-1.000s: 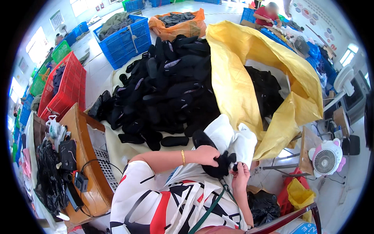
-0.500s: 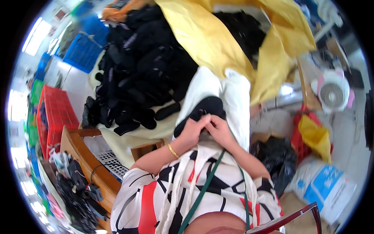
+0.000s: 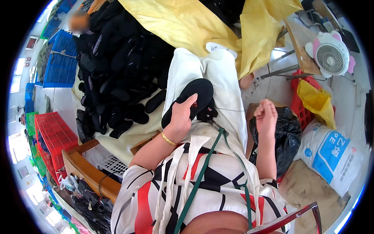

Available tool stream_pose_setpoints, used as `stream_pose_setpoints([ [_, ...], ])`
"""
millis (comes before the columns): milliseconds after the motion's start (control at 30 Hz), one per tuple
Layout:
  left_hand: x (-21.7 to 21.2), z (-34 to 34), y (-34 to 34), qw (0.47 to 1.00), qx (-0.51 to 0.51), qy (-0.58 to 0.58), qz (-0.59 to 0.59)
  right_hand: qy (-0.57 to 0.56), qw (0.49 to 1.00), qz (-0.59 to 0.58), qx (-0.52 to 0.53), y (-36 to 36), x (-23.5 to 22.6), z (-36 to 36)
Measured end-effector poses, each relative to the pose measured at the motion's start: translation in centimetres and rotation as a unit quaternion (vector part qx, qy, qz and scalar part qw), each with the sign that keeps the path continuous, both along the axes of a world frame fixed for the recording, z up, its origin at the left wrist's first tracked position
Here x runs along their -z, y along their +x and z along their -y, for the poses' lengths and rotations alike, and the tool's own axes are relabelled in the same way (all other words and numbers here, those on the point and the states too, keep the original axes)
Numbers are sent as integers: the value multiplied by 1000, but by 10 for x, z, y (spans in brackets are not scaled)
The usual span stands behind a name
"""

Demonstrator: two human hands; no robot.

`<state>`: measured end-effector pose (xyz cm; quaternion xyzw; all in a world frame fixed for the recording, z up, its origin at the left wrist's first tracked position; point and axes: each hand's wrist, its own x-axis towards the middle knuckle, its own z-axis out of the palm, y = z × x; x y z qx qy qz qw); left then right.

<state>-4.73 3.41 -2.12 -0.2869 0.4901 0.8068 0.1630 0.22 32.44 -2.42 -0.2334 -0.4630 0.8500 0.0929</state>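
My left hand (image 3: 182,117) grips a black slipper (image 3: 199,93), its thumb across the flat, sole-shaped face. The slipper lies tilted over my lap on white cloth (image 3: 226,84). Beside it, a small dark metal tool, its kind unclear, hangs at the end of a green lanyard (image 3: 202,177). My right hand (image 3: 266,117) is raised apart from the slipper, in front of a black plastic bag (image 3: 286,128). Its fingers are curled together, and whatever they hold, if anything, is hidden. A big heap of black slippers (image 3: 120,62) lies ahead on the left.
A yellow sack (image 3: 183,23) with black items inside spreads ahead. Red crate (image 3: 54,138), blue crate (image 3: 60,58) and wooden drawer frame (image 3: 87,167) stand left. On the right are a white-and-pink fan (image 3: 330,56), a yellow bag (image 3: 315,102) and a white-and-blue sack (image 3: 331,156).
My right hand has left the slipper and moved right, over toward the black bag. My left hand now holds the slipper alone, with its flat face more in view. The head view has shifted.
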Motion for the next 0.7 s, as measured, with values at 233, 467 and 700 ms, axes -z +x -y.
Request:
stream_pose_setpoints([
  [233,-21,-18,-9,999,9,-22,23,72,997,29,-15,5,21,4],
  [467,-1,-19,-15,999,30,-18,28,111,961,53,-248,-21,7,74],
  [700,-5,-20,-15,998,43,-32,26,239,908,52,-340,-42,2,107],
])
